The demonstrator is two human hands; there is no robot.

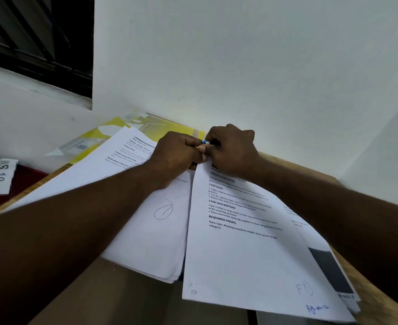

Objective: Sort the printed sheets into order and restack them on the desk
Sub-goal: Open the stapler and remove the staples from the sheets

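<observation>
I found the left grip (pixel 177 154) pinching the printed sheet (pixel 240 254). The right grip (pixel 232 148) clamped a blue item (pixel 206 142).

left hand (pixel 177 153) curled, pinching sheet (pixel 240 249) | right hand (pixel 234 150) curled round small blue item (pixel 206 142), touching left | forearms converge

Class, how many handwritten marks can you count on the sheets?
3: a circled stroke on the left pile, a faint circled mark low on the right sheet, and a blue note beneath it. Others may be hidden.
</observation>
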